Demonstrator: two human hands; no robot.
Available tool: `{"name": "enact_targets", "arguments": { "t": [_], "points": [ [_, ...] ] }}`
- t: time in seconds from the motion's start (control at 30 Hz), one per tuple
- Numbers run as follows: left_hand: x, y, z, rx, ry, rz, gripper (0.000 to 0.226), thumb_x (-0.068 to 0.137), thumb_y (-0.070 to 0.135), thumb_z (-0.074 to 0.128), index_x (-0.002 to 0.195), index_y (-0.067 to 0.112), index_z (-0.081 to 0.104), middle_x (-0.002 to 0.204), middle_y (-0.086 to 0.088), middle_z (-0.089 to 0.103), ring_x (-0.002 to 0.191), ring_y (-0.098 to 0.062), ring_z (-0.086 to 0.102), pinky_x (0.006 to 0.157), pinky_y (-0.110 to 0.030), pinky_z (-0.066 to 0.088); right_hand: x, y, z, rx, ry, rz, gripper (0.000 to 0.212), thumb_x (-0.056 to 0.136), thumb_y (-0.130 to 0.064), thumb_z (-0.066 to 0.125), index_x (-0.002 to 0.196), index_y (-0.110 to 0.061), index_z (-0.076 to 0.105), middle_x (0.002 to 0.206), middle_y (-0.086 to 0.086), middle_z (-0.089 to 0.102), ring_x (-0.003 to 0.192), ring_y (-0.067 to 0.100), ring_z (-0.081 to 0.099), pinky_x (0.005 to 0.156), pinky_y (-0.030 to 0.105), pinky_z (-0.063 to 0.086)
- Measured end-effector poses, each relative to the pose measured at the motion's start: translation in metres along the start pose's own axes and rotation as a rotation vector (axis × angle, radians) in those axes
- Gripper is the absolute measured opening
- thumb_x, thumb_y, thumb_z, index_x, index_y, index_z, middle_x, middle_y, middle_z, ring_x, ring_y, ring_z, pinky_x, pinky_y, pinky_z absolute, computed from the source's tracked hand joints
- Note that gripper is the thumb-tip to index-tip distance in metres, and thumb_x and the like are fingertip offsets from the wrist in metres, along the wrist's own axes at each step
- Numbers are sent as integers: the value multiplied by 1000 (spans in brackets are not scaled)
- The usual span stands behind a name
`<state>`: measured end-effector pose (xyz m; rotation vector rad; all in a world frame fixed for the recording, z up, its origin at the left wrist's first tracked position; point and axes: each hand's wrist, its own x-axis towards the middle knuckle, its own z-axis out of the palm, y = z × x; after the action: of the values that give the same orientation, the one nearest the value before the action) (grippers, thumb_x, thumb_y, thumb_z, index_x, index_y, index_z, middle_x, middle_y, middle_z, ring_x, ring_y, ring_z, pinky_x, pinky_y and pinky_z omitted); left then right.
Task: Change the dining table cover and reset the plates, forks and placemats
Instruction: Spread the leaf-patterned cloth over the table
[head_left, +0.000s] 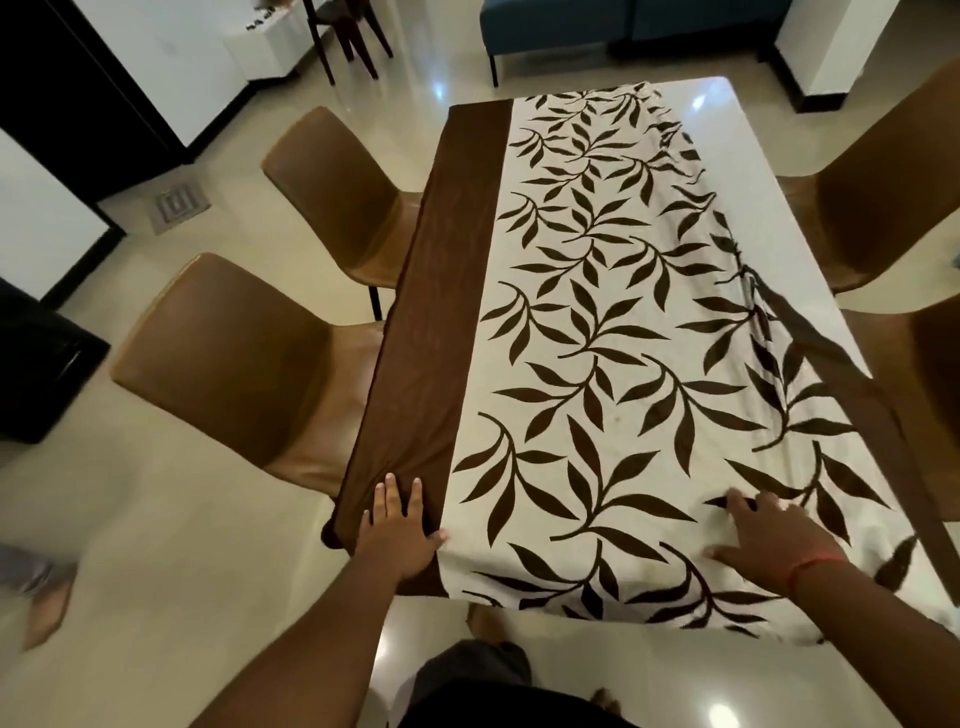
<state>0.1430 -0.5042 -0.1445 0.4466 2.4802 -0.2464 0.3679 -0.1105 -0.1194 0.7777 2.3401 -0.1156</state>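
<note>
A cream table cover (597, 322) printed with dark brown leaves lies spread over most of the white tabletop (727, 135), its plain brown border (441, 291) running along the left edge and draping over the near left corner. Along the right side the cloth is bunched and folded back on itself, leaving a strip of bare tabletop showing there and at the far end. The left hand (400, 525) presses flat on the brown border at the near left corner, fingers straight and spread, gripping nothing. The right hand (769, 535), with a red thread at the wrist, lies palm down on the leaf print near the near right corner, fingers extended and relaxed, likewise holding nothing. Two tan chairs (244, 364) stand just beside the left edge of the table, and two more (878, 192) are partly visible on the right. A blue sofa (613, 31) sits well beyond the far end on the glossy floor (182, 571).
</note>
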Motion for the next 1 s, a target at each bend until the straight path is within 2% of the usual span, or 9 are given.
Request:
{"name": "enact_targets", "arguments": {
  "t": [0.1, 0.23, 0.33, 0.43, 0.53, 0.73, 0.83, 0.9, 1.0],
  "points": [
    [1, -20, -4, -18, -45, -9, 93, 94, 67, 37, 155, 24, -18, 159, -14, -31, 150, -32, -19, 122, -51, 2, 4, -8, -9, 12, 2, -64, 80, 85, -70, 48, 149, -26, 27, 144, 10, 45, 126, 31, 51, 101, 40, 48],
    [10, -30, -15, -26, -38, -50, 93, 93, 66, 41, 157, 21, -10, 162, -16, -22, 151, -34, -12, 122, -52, 7, 18, -15, -23, 61, 39, -99, 71, 89, -65, 48, 145, -24, 35, 139, 5, 51, 121, 25, 55, 97, 38, 49],
    [17, -25, -26, -114, 100, -113, 87, 92, 70, 35, 158, 21, 4, 165, -13, -11, 152, -33, -3, 122, -54, 10, 32, -26, -21, 54, 119, -93, 81, 87, -67, 48, 152, -30, 18, 157, 9, 28, 136, 35, 40, 106, 48, 44],
    [20, -23, -19, -122, 43, -126, 94, 89, 76, 33, 157, 24, -7, 164, -12, -18, 152, -34, -10, 121, -54, 7, 41, -46, -3, 85, 27, -129, 92, 84, -67, 53, 154, -38, 1, 164, 12, 4, 147, 45, 15, 114, 57, 32],
    [17, -25, -6, -100, 53, -130, 96, 88, 78, 29, 156, 25, -13, 163, -13, -21, 151, -32, -15, 122, -53, 4, 41, -57, 10, 54, 14, -102, 100, 85, -64, 57, 155, -34, -7, 163, 16, -4, 147, 50, 6, 115, 59, 28],
    [12, -35, -1, -119, 46, -125, 99, 87, 79, 30, 156, 23, -14, 162, -14, -21, 151, -32, -16, 121, -51, 2, 30, -51, 5, 68, 48, -191, 93, 87, -59, 59, 156, -34, 2, 163, 12, 7, 148, 44, 15, 119, 50, 27],
    [11, -38, -3, -109, 55, -148, 101, 86, 79, 33, 157, 20, -8, 164, -16, -13, 151, -35, -8, 121, -53, 8, 27, -34, -19, 172, 127, -225, 77, 91, -52, 56, 156, -30, 19, 155, 5, 34, 139, 28, 39, 113, 41, 37],
    [12, -33, -8, -85, 129, -142, 93, 88, 71, 40, 158, 18, 7, 165, -16, -1, 151, -36, 4, 121, -53, 13, 33, -5, -32, 271, 300, -108, 64, 93, -43, 55, 150, -22, 34, 142, 10, 49, 125, 31, 51, 104, 45, 44],
    [18, 5, -18, -38, 324, 54, 75, 91, 53, 50, 155, 22, 26, 164, -13, 13, 151, -31, 13, 120, -53, 16, 42, 62, -34, 382, 503, 194, 53, 92, -28, 57, 140, -10, 44, 137, 18, 49, 120, 39, 51, 100, 49, 46]
  ]
}}
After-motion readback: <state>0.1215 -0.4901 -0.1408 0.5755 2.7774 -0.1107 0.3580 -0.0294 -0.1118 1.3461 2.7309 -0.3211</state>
